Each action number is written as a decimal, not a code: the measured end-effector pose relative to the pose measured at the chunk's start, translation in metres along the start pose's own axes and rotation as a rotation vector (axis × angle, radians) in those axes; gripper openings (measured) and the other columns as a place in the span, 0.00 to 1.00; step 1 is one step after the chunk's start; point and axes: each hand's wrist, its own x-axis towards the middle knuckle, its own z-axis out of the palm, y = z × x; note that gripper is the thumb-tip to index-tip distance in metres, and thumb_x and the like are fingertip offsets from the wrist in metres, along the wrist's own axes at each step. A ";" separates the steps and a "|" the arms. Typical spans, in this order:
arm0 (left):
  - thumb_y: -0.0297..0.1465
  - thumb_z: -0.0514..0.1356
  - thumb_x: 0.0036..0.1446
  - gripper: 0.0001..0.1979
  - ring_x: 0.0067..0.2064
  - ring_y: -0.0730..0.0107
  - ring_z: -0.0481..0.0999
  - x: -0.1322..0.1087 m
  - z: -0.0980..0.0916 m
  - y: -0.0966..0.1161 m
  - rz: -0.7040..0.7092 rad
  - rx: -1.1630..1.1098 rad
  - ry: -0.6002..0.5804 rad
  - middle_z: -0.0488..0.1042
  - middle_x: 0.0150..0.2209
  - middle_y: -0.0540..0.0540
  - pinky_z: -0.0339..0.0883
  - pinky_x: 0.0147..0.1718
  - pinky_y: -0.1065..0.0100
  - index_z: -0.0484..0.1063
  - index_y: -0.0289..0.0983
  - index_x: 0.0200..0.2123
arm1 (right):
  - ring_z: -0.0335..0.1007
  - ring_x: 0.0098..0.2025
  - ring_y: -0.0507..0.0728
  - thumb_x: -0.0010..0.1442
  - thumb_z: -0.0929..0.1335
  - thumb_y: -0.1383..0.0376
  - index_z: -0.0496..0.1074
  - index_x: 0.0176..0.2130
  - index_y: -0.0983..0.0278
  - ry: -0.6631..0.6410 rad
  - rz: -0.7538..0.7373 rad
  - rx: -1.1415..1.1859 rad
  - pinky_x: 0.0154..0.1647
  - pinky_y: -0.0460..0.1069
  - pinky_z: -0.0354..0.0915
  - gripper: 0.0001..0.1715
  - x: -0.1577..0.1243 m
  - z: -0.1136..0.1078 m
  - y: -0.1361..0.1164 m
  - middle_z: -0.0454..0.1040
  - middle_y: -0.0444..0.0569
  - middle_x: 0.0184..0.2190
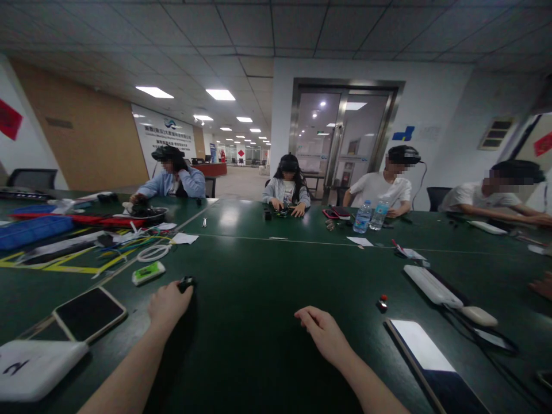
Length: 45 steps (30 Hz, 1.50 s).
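My left hand (168, 306) is closed around a small black object (186, 283) at the table surface, left of the middle. Its kind cannot be made out, because my fingers cover part of it. My right hand (321, 329) is over the table right of the middle, its fingers curled together and pointing left, with nothing visible in them. A green and white box-shaped item (149, 273) lies just beyond my left hand. To the right of my right hand sits a small black item with a red top (382, 303).
On the left are a phone (90, 313), a white case (38, 368), coiled white cable (153, 253) and a blue tray (34, 232). A tablet-like device (435, 368) and a white power bank (432, 286) lie right. Water bottles (371, 215) stand farther back. Several people in headsets sit opposite.
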 end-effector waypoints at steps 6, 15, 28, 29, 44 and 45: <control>0.37 0.54 0.53 0.21 0.48 0.61 0.68 -0.092 -0.003 0.077 0.707 -0.159 -0.386 0.70 0.48 0.43 0.60 0.48 0.61 0.68 0.38 0.50 | 0.67 0.37 0.56 0.62 0.59 0.55 0.72 0.41 0.61 0.029 -0.054 -0.002 0.37 0.50 0.62 0.19 0.004 0.004 0.002 0.70 0.46 0.33; 0.32 0.57 0.50 0.19 0.47 0.63 0.64 -0.140 -0.013 0.095 1.075 -0.352 -0.647 0.68 0.45 0.47 0.58 0.48 0.63 0.68 0.44 0.48 | 0.65 0.40 0.55 0.51 0.70 0.61 0.73 0.39 0.59 -0.079 -0.251 -0.171 0.41 0.49 0.61 0.13 -0.016 0.000 -0.029 0.69 0.46 0.38; 0.33 0.58 0.51 0.20 0.47 0.63 0.64 -0.135 -0.012 0.095 1.109 -0.329 -0.666 0.67 0.44 0.47 0.58 0.47 0.62 0.68 0.44 0.49 | 0.64 0.34 0.54 0.53 0.68 0.63 0.72 0.34 0.60 -0.007 -0.264 -0.104 0.36 0.48 0.61 0.06 -0.013 0.007 -0.028 0.69 0.43 0.31; 0.33 0.58 0.51 0.21 0.47 0.62 0.64 -0.134 -0.012 0.095 1.105 -0.329 -0.670 0.67 0.45 0.47 0.58 0.48 0.61 0.67 0.44 0.50 | 0.64 0.33 0.53 0.54 0.67 0.61 0.71 0.36 0.60 0.095 -0.222 0.031 0.35 0.48 0.61 0.08 -0.010 0.002 -0.023 0.70 0.43 0.31; 0.36 0.57 0.53 0.23 0.51 0.62 0.63 -0.131 -0.010 0.089 1.048 -0.383 -0.735 0.65 0.50 0.47 0.57 0.52 0.60 0.65 0.45 0.53 | 0.68 0.32 0.52 0.40 0.74 0.54 0.72 0.36 0.61 0.696 0.153 0.803 0.25 0.44 0.63 0.23 0.017 -0.022 0.019 0.73 0.44 0.34; 0.36 0.57 0.53 0.23 0.51 0.62 0.63 -0.131 -0.011 0.089 1.044 -0.383 -0.738 0.65 0.50 0.47 0.57 0.52 0.60 0.65 0.45 0.54 | 0.68 0.32 0.52 0.41 0.74 0.53 0.72 0.36 0.60 0.694 0.153 0.783 0.25 0.44 0.63 0.23 0.017 -0.022 0.020 0.73 0.44 0.34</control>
